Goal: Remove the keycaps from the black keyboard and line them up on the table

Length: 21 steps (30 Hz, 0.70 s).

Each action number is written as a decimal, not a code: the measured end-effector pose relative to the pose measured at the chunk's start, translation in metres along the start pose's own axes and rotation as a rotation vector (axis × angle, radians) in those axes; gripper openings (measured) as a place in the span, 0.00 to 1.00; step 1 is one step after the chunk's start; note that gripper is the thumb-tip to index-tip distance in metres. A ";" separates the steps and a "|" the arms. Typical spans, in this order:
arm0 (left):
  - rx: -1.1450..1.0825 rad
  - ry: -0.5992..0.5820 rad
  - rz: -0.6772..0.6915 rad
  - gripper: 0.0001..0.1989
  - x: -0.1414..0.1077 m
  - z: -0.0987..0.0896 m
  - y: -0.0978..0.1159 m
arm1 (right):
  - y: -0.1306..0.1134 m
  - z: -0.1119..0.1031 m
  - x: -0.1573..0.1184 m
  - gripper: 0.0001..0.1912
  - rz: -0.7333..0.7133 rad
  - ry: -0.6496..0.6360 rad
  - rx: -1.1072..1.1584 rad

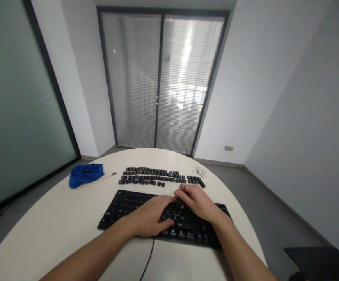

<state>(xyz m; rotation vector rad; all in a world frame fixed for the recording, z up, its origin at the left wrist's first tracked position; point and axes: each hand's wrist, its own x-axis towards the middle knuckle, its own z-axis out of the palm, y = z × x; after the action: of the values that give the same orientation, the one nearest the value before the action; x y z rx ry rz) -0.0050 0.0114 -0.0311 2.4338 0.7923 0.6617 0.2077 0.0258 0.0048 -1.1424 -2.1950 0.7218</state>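
Note:
A black keyboard (122, 203) lies on the round table, its cable (148, 262) running toward me. Keycaps show at its left and along the near edge; part of it is hidden under my hands. My left hand (150, 216) rests on the keyboard's middle, thumb and fingers stretched apart. My right hand (195, 199) is closed around a small dark keycap puller (178, 206) that points down at the keys. Thin metal prongs appear at its lower end, close to my left fingertips. Whether a keycap sits in the prongs is too small to tell.
Rows of loose black keycaps (148, 171) lie beyond the keyboard. A blue cloth (86, 174) and a long-handled brush (99, 179) are at the left. Crumpled white tissue (200, 171) lies at the far right. A dark flat object (318, 259) stands off the table's right side.

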 end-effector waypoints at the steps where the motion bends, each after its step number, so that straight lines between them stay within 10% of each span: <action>1: 0.004 -0.009 0.012 0.29 -0.002 -0.002 -0.001 | -0.003 0.001 0.000 0.18 -0.012 -0.014 -0.013; 8: 0.014 -0.027 0.012 0.26 -0.009 -0.014 -0.004 | -0.023 0.018 0.000 0.14 -0.138 -0.028 -0.123; 21: 0.022 0.082 -0.042 0.09 -0.005 -0.003 -0.014 | 0.014 0.033 0.014 0.23 0.230 0.091 0.403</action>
<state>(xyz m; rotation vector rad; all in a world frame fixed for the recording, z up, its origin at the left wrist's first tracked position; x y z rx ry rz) -0.0163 0.0190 -0.0386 2.4162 0.8849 0.7439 0.1861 0.0377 -0.0245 -1.1944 -1.7530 1.1265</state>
